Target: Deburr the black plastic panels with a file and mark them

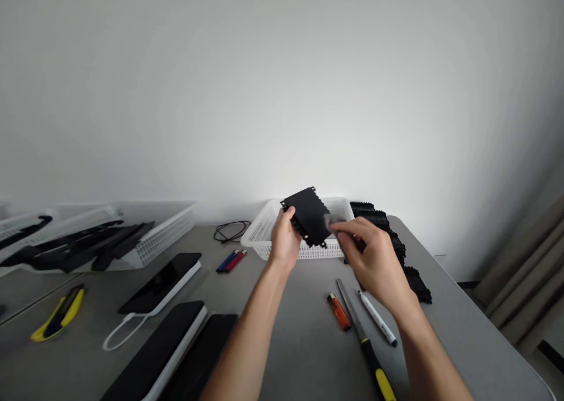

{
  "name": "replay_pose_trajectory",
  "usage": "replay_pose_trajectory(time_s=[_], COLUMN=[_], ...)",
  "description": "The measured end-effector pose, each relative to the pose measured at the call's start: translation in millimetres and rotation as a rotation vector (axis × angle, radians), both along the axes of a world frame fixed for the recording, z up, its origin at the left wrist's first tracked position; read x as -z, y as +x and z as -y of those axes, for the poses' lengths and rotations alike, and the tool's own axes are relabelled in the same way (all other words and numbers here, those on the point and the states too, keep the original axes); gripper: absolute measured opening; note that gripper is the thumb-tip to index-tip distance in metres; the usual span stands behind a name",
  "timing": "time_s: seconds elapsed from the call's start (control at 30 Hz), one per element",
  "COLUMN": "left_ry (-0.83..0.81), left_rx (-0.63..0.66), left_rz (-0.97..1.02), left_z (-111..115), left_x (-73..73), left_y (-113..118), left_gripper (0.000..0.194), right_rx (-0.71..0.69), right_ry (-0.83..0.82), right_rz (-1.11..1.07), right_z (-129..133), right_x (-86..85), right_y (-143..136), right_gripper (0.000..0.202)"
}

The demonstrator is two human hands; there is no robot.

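Note:
A black square plastic part (309, 211) with toothed edges is tilted above a white basket (263, 229). My left hand (285, 239) grips it at its left edge, thumb on the flat face. At its right edge, my right hand (370, 254) pinches a small, blurred greyish piece (332, 220) between thumb and fingertips. Whether that piece touches the black part cannot be made out. More toothed black parts (416, 284) lie to the right of the basket, partly hidden behind my right hand.
In front lie an orange lighter (339, 311), a file (352, 310) and a white marker (378, 318). Left are two lighters (231, 261), a cable (230, 231), phone-like devices (161, 283), a yellow cutter (59, 314) and baskets of black parts (165, 237).

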State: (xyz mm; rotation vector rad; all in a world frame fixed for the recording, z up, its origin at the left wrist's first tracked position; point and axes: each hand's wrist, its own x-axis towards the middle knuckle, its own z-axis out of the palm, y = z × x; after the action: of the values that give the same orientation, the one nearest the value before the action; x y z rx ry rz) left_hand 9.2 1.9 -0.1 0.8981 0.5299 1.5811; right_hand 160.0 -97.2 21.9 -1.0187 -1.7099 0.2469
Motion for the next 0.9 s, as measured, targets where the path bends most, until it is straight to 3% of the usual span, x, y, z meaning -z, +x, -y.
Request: replay_pose_trajectory(time_s=[0.1, 0.2, 0.3, 0.4, 0.47, 0.57, 0.67, 0.8, 0.9], left_ry=[0.076, 0.133, 0.132, 0.116, 0.140, 0.172, 0.103, 0.038, 0.075], left_rx=[-0.054, -0.067, -0.079, -0.089, -0.042, 0.104, 0.144, 0.258, 0.299], left_rz=[0.012, -0.032, -0.086, -0.113, -0.140, -0.180, -0.241, -0.400, -0.491], left_z=[-1.9, 0.0, 3.8, 8.4, 11.5, 15.1, 16.9, 20.1, 22.3], left_x=[0.8, 3.3, 6.7, 6.9, 4.2, -1.7, -5.7, -5.6, -3.0], left_y=[1.7, 5.1, 8.0, 9.4, 9.2, 6.4, 1.2, -2.2, 1.4], left_gripper=[0.024, 0.023, 0.038, 0.056, 0.058, 0.044, 0.032, 0.046, 0.048], right_rx=[0.113, 0.055, 0.027, 0.088, 0.134, 0.206, 0.237, 0.263, 0.189], right_ry=[-0.018, -0.049, -0.031, 0.017, 0.057, 0.091, 0.097, 0.163, 0.185], right_rz=[-0.200, -0.344, -0.448, -0.476, -0.483, -0.523, -0.539, -0.414, -0.275], right_z=[-17.7, -35.8, -47.0, -52.1, -54.1, -57.8, -63.3, -68.2, -65.8], right_x=[6.9, 15.9, 21.2, 22.2, 21.6, 21.3, 22.9, 25.9, 24.6], right_y=[0.8, -1.8, -3.7, -3.1, -0.8, 6.0, 14.8, 19.3, 13.8], right_gripper=[0.020, 0.015, 0.016, 0.017, 0.017, 0.017, 0.017, 0.020, 0.031])
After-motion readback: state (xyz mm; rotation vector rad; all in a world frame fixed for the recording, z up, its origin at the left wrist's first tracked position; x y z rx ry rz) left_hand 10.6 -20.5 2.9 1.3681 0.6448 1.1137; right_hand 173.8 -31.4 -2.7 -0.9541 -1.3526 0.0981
